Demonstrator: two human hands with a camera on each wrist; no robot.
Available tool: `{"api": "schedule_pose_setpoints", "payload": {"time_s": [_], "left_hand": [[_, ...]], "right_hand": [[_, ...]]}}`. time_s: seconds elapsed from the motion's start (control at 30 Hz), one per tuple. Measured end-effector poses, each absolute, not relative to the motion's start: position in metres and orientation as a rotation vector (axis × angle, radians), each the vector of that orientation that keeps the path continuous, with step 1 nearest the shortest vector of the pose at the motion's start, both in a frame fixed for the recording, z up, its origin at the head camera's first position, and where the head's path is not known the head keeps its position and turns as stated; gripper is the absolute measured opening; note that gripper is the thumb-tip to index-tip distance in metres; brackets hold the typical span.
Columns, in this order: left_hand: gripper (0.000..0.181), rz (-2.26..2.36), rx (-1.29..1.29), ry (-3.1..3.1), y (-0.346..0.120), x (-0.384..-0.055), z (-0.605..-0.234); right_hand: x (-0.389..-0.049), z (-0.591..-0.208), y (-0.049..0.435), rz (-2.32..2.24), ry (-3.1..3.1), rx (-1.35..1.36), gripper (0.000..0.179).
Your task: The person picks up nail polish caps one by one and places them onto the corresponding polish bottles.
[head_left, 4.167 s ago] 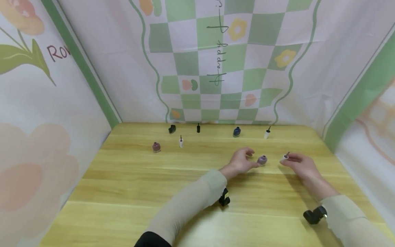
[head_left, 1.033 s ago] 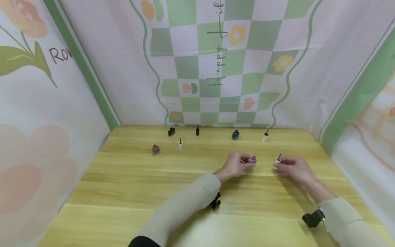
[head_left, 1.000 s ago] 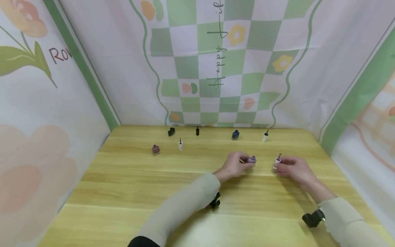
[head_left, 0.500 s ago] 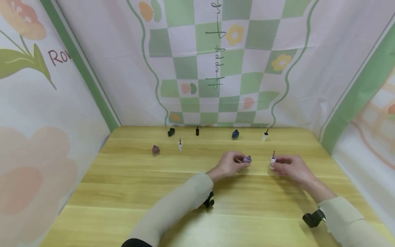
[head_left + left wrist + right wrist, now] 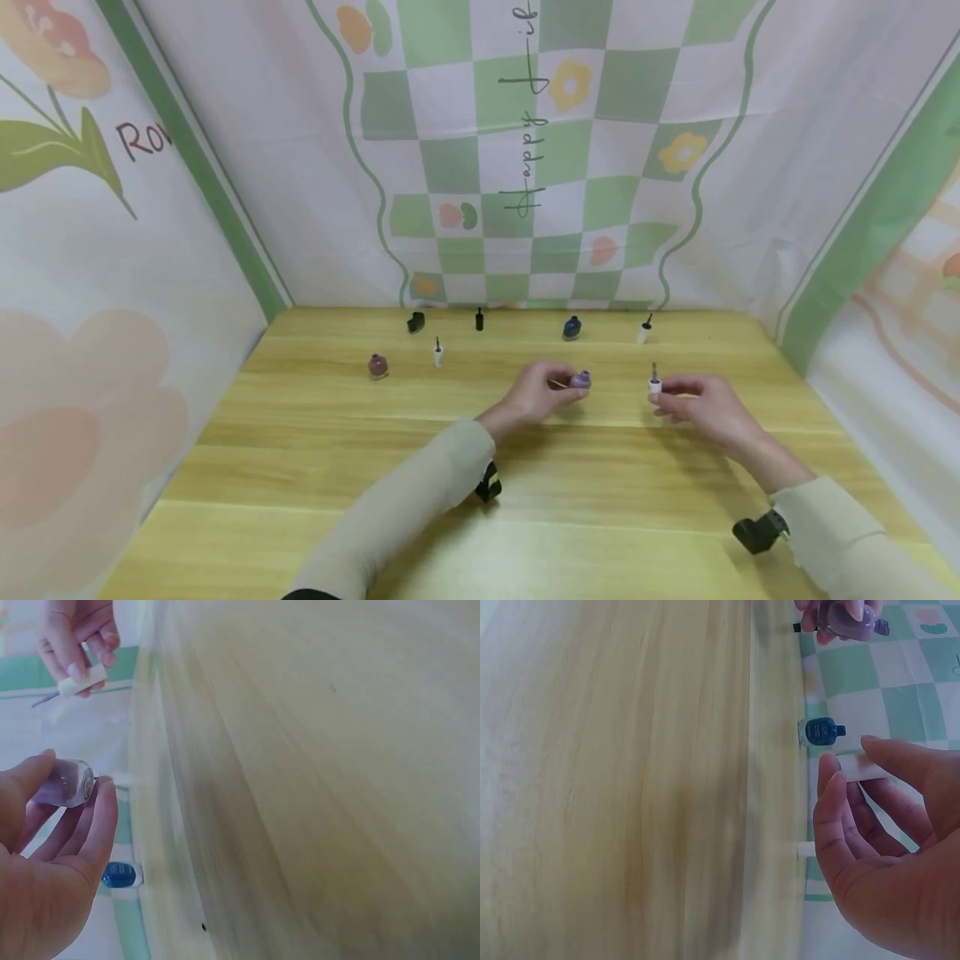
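One rounded, glassy bottle [image 5: 581, 380] (purple) the left hand [image 5: 538, 393] pinches; the right hand [image 5: 711, 410], a cylindrical cap [image 5: 655, 387].

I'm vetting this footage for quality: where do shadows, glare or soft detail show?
Head view: soft shadows on the table by the left hand and right hand, a pale sheen near the bottom edge; left wrist view: a hazy, bluish cast around the lilac bottle; right wrist view: a blurry-edged shadow along the table.

"Happy" runs sideways up the green-and-white checkered fabric backdrop [image 5: 566, 154], followed by partly cut-off script. "Ro" and a partly hidden letter stand on the white, flower-printed fabric panel [image 5: 112, 267]. Pale marks on the dark-blue glass bottle [image 5: 822, 731] are illegible.
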State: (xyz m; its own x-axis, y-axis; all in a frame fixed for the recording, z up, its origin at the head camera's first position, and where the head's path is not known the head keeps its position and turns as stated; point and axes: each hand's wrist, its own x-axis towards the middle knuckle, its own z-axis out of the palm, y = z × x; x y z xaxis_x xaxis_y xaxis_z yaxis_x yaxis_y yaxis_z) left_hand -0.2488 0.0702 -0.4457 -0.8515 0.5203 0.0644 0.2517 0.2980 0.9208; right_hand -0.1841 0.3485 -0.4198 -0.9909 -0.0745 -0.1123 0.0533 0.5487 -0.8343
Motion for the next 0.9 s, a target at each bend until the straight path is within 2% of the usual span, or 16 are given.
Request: {"api": "schedule_pose_setpoints", "payload": {"time_s": [0.17,0.9], "left_hand": [[0.021,1.586,0.758,2.303,0.058,-0.251,-0.448],[0.027,1.607,0.699,2.294,0.013,-0.252,-0.444]], "right_hand": [[-0.185,-0.418,0.343,-1.400,2.676,-0.050,0.051],[-0.191,-0.412,0.324,-1.450,2.703,-0.254,0.042]]}}
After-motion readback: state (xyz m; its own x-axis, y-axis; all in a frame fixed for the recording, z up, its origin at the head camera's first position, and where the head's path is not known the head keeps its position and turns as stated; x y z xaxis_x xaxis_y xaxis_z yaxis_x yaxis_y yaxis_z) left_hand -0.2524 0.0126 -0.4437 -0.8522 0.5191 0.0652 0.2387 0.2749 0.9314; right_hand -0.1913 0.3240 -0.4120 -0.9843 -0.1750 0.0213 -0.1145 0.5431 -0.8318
